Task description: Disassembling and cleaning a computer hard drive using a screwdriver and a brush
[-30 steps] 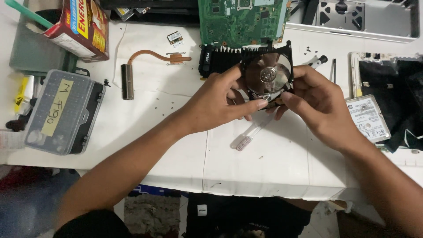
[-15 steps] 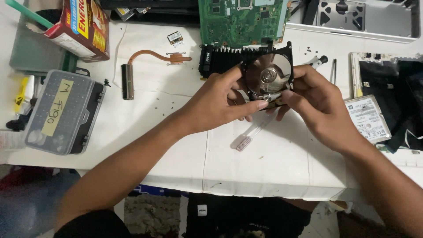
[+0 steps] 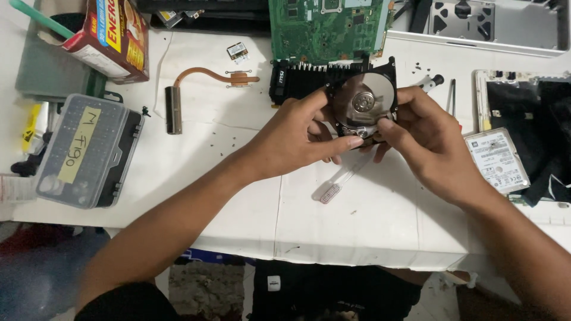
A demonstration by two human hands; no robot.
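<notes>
Head view: hands (image 3: 363,139) gripping drive (image 3: 364,102) edges.

At frame centre, the left hand (image 3: 297,134) and right hand (image 3: 431,139) grip an opened hard drive (image 3: 364,102) above the white table (image 3: 369,226).

Opened hard drive (image 3: 364,102), platter exposed

Silver mirror-bright platter (image 3: 364,98) gleams in its black drive frame (image 3: 389,71), green circuit board (image 3: 327,27) behind, copper heat pipe (image 3: 208,76) lying on the white table (image 3: 238,154).
</notes>
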